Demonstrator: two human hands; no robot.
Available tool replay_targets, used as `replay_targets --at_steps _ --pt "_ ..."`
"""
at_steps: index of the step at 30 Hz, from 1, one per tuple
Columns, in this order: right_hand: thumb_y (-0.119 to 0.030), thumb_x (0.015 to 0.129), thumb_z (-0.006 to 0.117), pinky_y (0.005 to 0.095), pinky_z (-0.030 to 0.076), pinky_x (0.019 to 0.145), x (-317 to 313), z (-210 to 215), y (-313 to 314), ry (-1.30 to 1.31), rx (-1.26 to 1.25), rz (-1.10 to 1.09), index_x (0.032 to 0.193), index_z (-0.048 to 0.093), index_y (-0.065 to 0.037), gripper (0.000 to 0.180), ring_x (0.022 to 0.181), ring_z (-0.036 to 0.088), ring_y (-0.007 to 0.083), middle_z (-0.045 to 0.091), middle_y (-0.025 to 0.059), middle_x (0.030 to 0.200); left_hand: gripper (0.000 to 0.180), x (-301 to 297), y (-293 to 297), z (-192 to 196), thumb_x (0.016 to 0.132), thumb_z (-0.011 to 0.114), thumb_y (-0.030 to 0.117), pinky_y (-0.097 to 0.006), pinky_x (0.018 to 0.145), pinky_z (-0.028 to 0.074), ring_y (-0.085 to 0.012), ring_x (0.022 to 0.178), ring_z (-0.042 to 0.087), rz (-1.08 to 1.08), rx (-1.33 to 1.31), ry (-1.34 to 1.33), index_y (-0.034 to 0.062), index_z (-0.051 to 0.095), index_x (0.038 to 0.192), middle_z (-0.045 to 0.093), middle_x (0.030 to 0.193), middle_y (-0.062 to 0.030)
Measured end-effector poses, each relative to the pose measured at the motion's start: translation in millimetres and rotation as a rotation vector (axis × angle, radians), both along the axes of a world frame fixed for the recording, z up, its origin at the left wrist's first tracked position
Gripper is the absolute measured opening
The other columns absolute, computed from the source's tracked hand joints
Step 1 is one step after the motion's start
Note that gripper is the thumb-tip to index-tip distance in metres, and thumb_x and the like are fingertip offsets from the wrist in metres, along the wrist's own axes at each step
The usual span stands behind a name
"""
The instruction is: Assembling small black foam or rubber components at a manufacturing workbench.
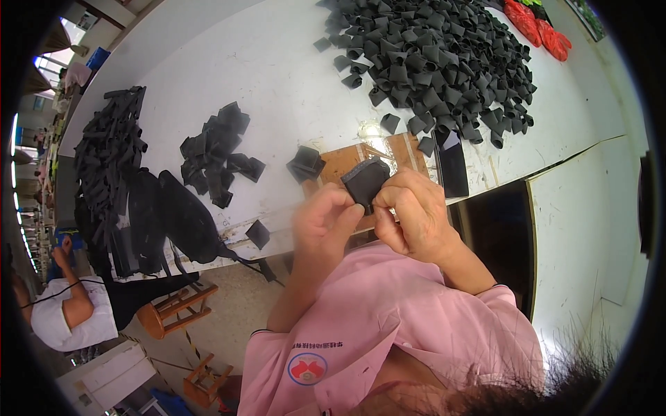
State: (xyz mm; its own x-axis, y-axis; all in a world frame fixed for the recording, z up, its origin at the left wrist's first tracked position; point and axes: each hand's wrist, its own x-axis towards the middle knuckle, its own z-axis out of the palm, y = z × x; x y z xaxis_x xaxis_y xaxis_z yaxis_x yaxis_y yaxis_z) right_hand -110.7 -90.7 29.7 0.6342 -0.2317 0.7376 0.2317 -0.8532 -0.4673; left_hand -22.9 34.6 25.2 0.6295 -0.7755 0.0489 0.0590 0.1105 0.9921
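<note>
Head view: both hands raised over the white table's (pixel 277 76) near edge.
Left hand (pixel 322 222): fingers pinched on black fabric piece (pixel 365 182).
Right hand (pixel 413 211): pinching the same piece.
Beyond: large black pile (pixel 437 62).

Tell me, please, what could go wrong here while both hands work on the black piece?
1. A black piece lies at the table edge; a nudge could drop it to the floor.
2. The left hand and right hand pinch the folded piece only by its lower edge, so it may slip.
3. The dark phone lies near the edge, beside the big pile; sliding pieces might bury or push it.
</note>
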Motion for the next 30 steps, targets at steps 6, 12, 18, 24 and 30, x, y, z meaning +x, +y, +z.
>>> replay_targets --at_steps 6,12,18,24,30 --pt "0.005 0.057 0.061 0.0316 0.040 0.046 -4.7 -3.1 -8.2 0.027 0.007 -0.058 0.074 0.048 -0.003 0.022 0.053 0.049 0.0226 0.048 0.0083 0.067 0.005 -0.2 2.0 -1.3 0.080 0.055 -0.001 -0.017 0.057 0.035 -0.0041 0.065 0.044 -0.006 -0.029 0.092 -0.0009 0.051 0.077 0.047 0.072 0.0007" --pt "0.002 0.057 0.065 0.0302 0.042 0.046 -3.1 3.5 -4.6 -0.004 -0.015 0.049 0.079 0.054 0.000 0.025 0.055 0.052 0.0221 0.053 0.0094 0.071 0.004 -1.4 -0.7 0.8 0.081 0.054 -0.002 -0.017 0.058 0.036 -0.0038 0.066 0.045 -0.024 -0.058 0.174 -0.0008 0.051 0.079 0.047 0.072 0.0012" --pt "0.000 0.054 0.065 0.0277 0.042 0.046 -1.5 -1.5 -4.1 0.016 -0.108 0.060 0.077 0.056 0.000 0.025 0.056 0.053 0.0197 0.054 0.0079 0.073 0.004 0.5 0.9 -4.1 0.081 0.054 -0.002 -0.017 0.059 0.037 -0.0039 0.066 0.045 -0.035 -0.056 0.084 -0.0009 0.051 0.079 0.047 0.072 0.0010" --pt "0.004 0.055 0.062 0.0296 0.039 0.043 0.4 -2.2 -0.2 0.039 -0.188 -0.001 0.077 0.053 0.001 0.024 0.051 0.049 0.0211 0.051 0.0099 0.068 0.005 -2.7 -0.3 -4.1 0.081 0.054 -0.002 -0.017 0.057 0.035 -0.0033 0.065 0.044 -0.023 -0.045 0.143 -0.0011 0.051 0.077 0.047 0.071 0.0017" --pt "0.007 0.054 0.059 0.0305 0.038 0.042 2.5 -7.3 -0.1 -0.011 -0.142 -0.034 0.077 0.049 0.001 0.025 0.051 0.047 0.0225 0.049 0.0107 0.068 0.006 -2.3 0.8 -4.8 0.081 0.054 -0.002 -0.016 0.056 0.034 -0.0021 0.064 0.042 -0.031 -0.060 0.190 -0.0008 0.051 0.077 0.046 0.070 0.0028"
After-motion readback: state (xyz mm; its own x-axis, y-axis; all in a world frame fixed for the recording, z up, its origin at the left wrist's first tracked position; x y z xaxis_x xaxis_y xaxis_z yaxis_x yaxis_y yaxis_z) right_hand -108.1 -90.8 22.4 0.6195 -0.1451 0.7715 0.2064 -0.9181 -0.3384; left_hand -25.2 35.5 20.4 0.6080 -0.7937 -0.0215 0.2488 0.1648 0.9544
